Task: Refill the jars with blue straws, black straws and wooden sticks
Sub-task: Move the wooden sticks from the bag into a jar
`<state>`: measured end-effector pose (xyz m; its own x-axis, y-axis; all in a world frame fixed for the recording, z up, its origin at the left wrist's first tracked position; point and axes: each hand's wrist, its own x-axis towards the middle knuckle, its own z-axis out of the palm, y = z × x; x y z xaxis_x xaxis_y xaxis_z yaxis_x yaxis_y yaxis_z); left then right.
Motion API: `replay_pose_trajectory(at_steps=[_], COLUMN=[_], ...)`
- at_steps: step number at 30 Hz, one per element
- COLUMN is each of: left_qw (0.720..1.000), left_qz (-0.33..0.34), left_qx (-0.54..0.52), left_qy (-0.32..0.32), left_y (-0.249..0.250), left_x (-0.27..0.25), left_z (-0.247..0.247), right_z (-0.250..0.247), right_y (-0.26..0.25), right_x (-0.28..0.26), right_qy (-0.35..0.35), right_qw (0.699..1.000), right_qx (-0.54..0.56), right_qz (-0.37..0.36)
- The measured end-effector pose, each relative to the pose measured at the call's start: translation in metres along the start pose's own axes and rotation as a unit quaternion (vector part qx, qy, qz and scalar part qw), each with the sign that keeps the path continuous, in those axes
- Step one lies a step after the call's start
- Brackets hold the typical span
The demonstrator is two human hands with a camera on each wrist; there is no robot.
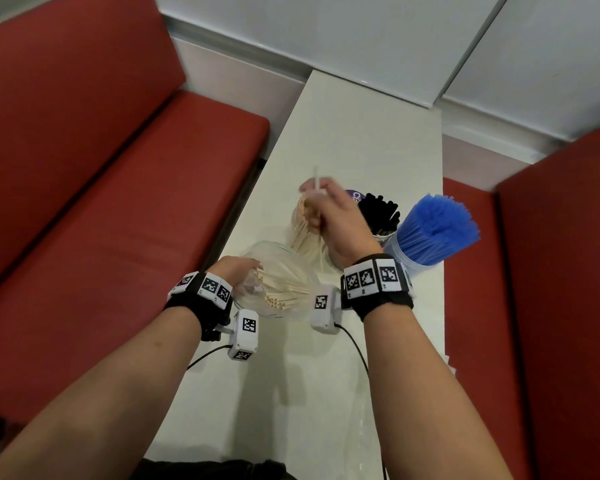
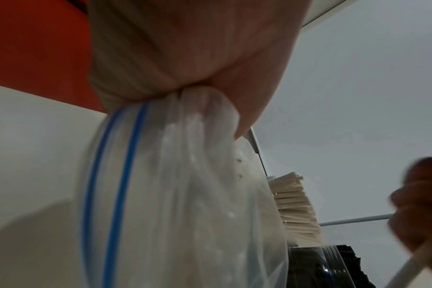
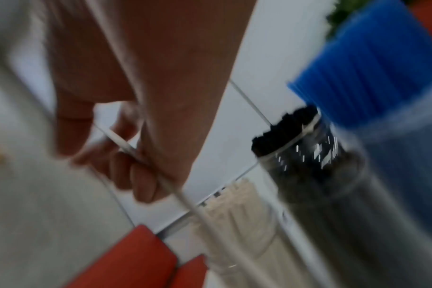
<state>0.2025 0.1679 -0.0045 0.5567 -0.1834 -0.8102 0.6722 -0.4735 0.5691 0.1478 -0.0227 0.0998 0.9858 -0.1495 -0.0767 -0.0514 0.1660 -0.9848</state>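
We stand over a narrow white table (image 1: 361,140) that runs between two red benches (image 1: 94,174). Near its middle three jars stand close together. The one on our right is packed with blue straws (image 1: 437,230) that fan out above its rim; just beside it, farther back, a jar of black straws (image 1: 381,211) sits with a purple label showing behind; to the left of these the jar of wooden sticks (image 1: 307,237) is partly hidden by our right arm.

Nearer to us lies a clear plastic bag (image 1: 281,282) with a blue zip strip, more wooden sticks lying inside it, their cut ends facing our left wrist. Our left hand (image 1: 236,268) grips the gathered bag — in the left wrist view the plastic bunches tightly under the curled fingers (image 2: 185,58).

Our right hand (image 1: 336,216) hovers over the stick jar, fingers curled round a thin pale stick (image 1: 315,181) that pokes up above the knuckles; the right wrist view, though blurred, shows the same stick crossing the folded fingers (image 3: 141,175) and slanting down toward the jar. Whether it holds more than one stick we cannot tell.

Both wrists wear black bands with marker tags — small white camera boxes (image 1: 245,334) hang beneath them, cables trailing.
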Motion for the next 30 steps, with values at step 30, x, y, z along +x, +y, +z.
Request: replay_pose_trajectory(at_steps=[30], left_qw=[0.99], left_qz=[0.126], left_qx=[0.044], left_qy=[-0.037], left_y=[0.0], left_x=[-0.013], left_z=[0.004], right_z=[0.017], right_y=[0.1], right_x=[-0.041], right_qy=[-0.113], right_qw=[0.843], right_qx=[-0.474], right_qz=[0.228])
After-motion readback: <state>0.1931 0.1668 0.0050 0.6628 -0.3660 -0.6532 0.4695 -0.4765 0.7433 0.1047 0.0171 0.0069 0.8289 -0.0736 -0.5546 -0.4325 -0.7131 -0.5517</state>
